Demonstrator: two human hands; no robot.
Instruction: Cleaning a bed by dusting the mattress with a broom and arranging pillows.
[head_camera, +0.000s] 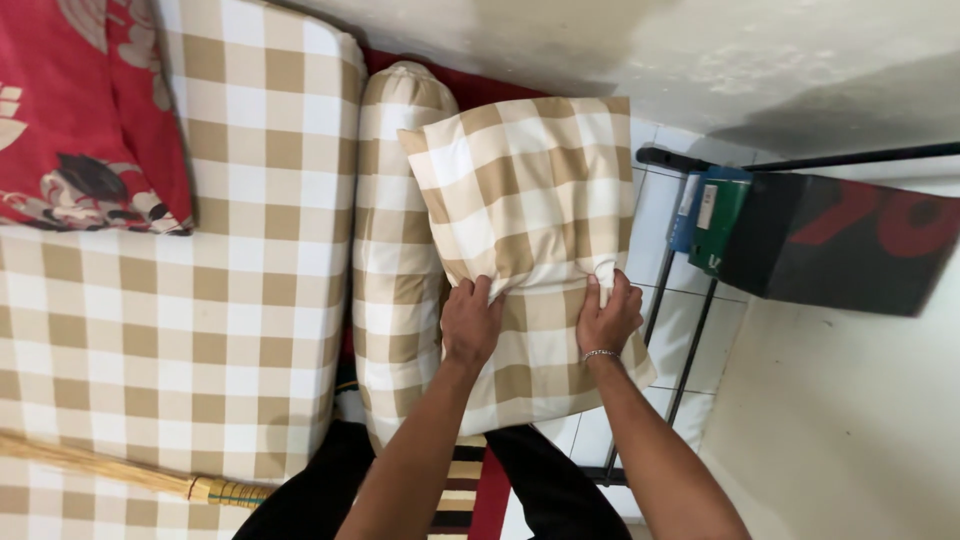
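Both hands, left (470, 322) and right (608, 318), pinch the checked pillow (525, 200) over the bolster (395, 250); fingers closed on cloth, seemingly firmly; an even grip keeps it square.

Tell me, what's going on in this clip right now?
A person stands over a bed, both hands on a beige-and-white checked pillow. The left hand and right hand pinch folds of its cover near the middle, holding it against a matching bolster. The mattress beside it has the same checked sheet, with a red floral cushion at its top corner and a straw broom lying across the near edge. A dark metal rack stands to the right.
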